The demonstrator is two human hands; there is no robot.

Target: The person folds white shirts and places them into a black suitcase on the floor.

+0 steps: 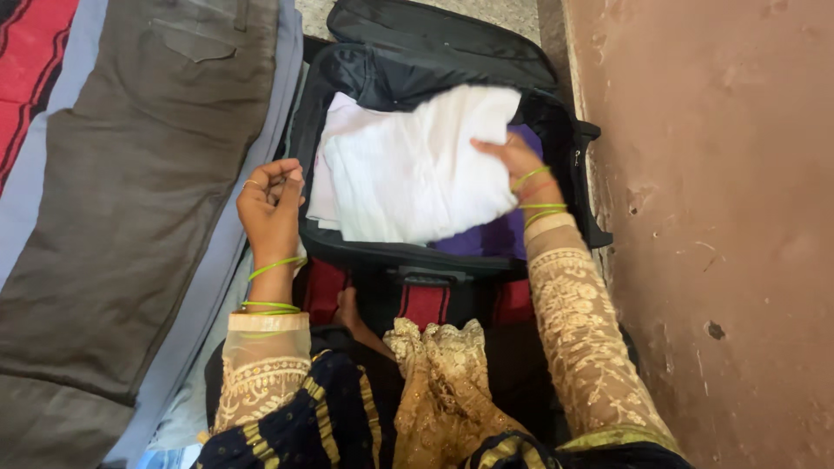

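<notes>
A black suitcase (347,87) lies open on the floor in front of me. A folded white garment (408,165) sits on top of its contents, over a purple cloth (491,236). My right hand (512,161) grips the right edge of the white garment, fingers partly under the fabric. My left hand (271,204) hovers at the suitcase's left rim, fingers curled in with nothing in them. Both wrists wear green bangles and beige lace sleeves.
Grey trousers (130,174) lie spread on a bluish sheet (248,174) to the left, with a red striped cloth (35,61) at the far left. A brown plastered wall (721,217) stands close on the right. The suitcase lid (434,39) lies open at the back.
</notes>
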